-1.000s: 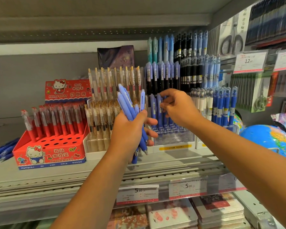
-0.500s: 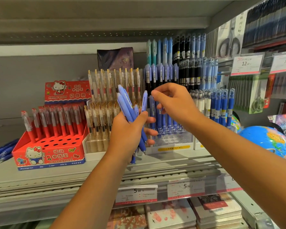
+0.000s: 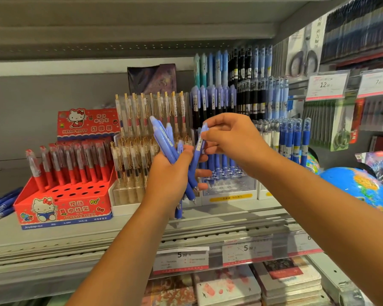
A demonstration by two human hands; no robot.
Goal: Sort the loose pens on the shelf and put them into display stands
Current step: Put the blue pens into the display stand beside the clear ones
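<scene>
At the shelf front, the right hand (image 3: 232, 142) is pinching one blue pen (image 3: 199, 151) near its top, and the left hand (image 3: 170, 175) is gripping a bundle (image 3: 161, 138) of matching pens.
The pinched pen is slanting down, its lower end meeting the bundle by the left thumb. Both hands are hovering before a clear stand (image 3: 228, 186) with open holes. A red stand (image 3: 62, 206) is sitting further left, and loose pens (image 3: 2, 204) are lying at the far left of the shelf (image 3: 53, 235).

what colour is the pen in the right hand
The pen is light blue-violet, clearest in the head view.
</scene>
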